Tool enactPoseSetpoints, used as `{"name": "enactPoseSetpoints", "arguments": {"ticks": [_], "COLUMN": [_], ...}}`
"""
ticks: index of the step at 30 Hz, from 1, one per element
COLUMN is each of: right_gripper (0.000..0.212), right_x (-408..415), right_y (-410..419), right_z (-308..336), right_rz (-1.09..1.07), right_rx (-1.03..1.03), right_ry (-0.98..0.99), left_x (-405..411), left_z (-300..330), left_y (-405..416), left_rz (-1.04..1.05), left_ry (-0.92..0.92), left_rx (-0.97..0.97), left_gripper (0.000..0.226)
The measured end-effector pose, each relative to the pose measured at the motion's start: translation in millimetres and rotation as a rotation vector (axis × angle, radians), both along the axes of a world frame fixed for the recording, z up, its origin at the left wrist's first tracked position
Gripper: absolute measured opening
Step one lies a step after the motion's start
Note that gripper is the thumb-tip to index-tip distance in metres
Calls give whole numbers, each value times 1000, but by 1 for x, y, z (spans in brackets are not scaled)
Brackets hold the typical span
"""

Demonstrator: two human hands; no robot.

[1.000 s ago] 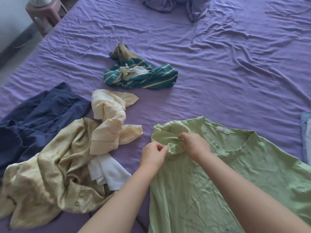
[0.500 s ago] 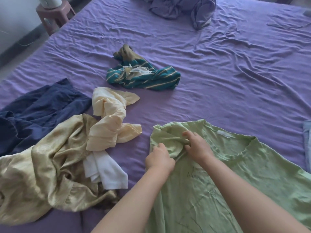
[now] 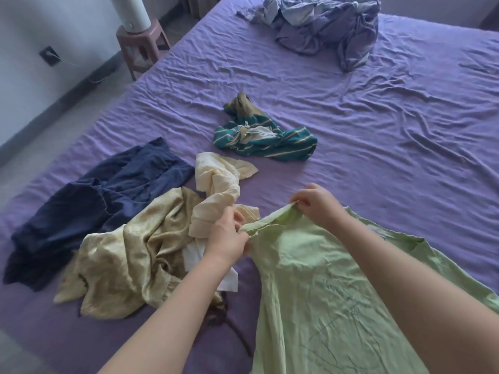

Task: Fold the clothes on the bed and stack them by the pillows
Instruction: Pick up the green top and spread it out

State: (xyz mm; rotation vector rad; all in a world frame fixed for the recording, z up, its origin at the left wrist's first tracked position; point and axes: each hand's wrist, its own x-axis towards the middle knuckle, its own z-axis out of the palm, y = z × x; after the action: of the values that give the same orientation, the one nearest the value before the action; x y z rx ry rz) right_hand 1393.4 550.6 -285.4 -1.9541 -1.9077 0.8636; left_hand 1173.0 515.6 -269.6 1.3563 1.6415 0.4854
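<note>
A light green T-shirt (image 3: 310, 287) lies spread on the purple bed sheet (image 3: 378, 136) in front of me. My left hand (image 3: 226, 236) pinches the sleeve's lower edge, and my right hand (image 3: 317, 203) pinches its upper edge, stretching the sleeve opening between them. Left of the shirt lies a heap: a gold satin garment (image 3: 129, 257), a cream cloth (image 3: 218, 184), a white piece (image 3: 197, 252) and a navy garment (image 3: 102, 203). A teal striped garment (image 3: 267, 141) sits crumpled beyond them. No pillows are in view.
A bunched lavender blanket (image 3: 324, 25) lies at the far end of the bed. A pink stool (image 3: 143, 47) carrying a white cylinder (image 3: 135, 12) stands beside the bed's left edge, on grey floor. Wrinkled bare sheet stretches to the right.
Both hands have lifted and pulled apart, unfolding the tucked green sleeve and stretching it out to the left. The head view has tilted up, bringing the blanket and stool into sight.
</note>
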Motion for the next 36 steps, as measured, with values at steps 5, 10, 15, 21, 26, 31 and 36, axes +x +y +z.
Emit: {"name": "enactPoseSetpoints", "arguments": {"ticks": [5, 10, 15, 21, 26, 31, 36], "right_gripper": [11, 24, 16, 27, 36, 30, 28], "right_x": [-36, -73, -102, -113, -94, -58, -41], "right_y": [27, 45, 54, 54, 18, -68, -152], "right_z": [24, 27, 13, -12, -28, -53, -81], "right_rz": [-168, -132, -251, -256, -278, -459, -366], "right_rx": [-52, -112, -265, -334, -253, -239, -365], "right_ry": [221, 327, 567, 716, 663, 578, 329], "left_x": [-25, -41, -41, -56, -57, -22, 16], "left_z": [7, -2, -23, -58, -71, -70, -94], "left_y": [-3, 0, -1, 0, -5, -38, -104], "left_rz": [-186, -249, -172, -84, -79, -243, -674], "left_ry": [-38, 69, 166, 480, 600, 484, 443], "left_rx": [-48, -196, -280, -117, -30, 450, 96], "left_gripper": [51, 36, 39, 20, 17, 15, 19]}}
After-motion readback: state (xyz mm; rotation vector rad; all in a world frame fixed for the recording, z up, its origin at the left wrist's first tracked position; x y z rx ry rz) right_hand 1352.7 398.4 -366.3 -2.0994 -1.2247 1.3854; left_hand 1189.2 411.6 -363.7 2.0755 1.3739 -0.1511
